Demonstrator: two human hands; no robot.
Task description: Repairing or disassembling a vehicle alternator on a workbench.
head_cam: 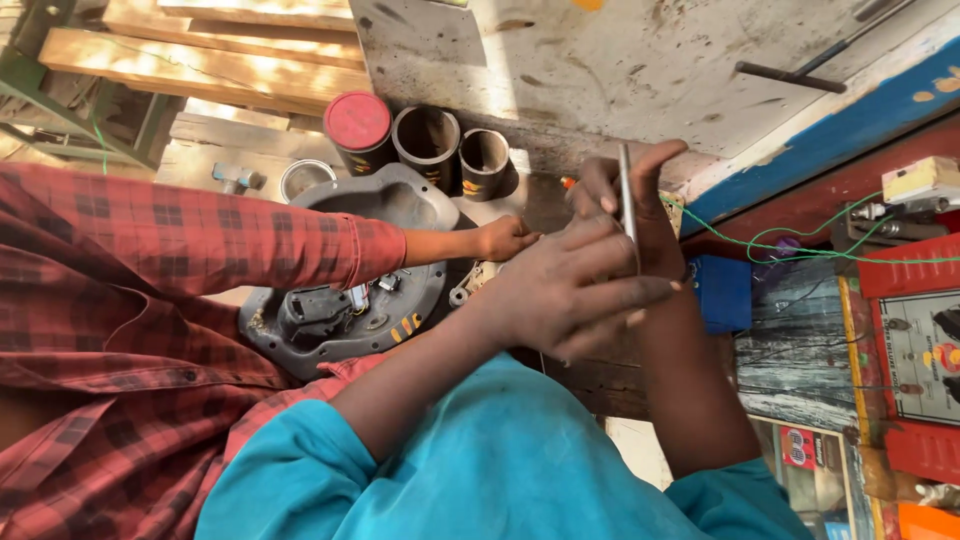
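A co-worker's arm in a red plaid sleeve (200,245) reaches across in front of me, their hand (503,238) at the edge of the grey round machine housing (345,300) w/ wiring and small parts inside. Green wire (800,245) runs off to the right past a blue box (722,293) and a red meter unit (915,345). My left hand (575,290) is spread, fingers loosely fanned, lying over my right hand (625,205), so I can't see what the left touches beyond that. Right hand is closed round a thin metal rod (626,195), held upright btwn thumb and fingers, just above the bench edge. Behind: red-lidded can (358,125) capped, contents unseen; two open dark cans (428,140) look empty; small steel cup (303,177) near the housing.
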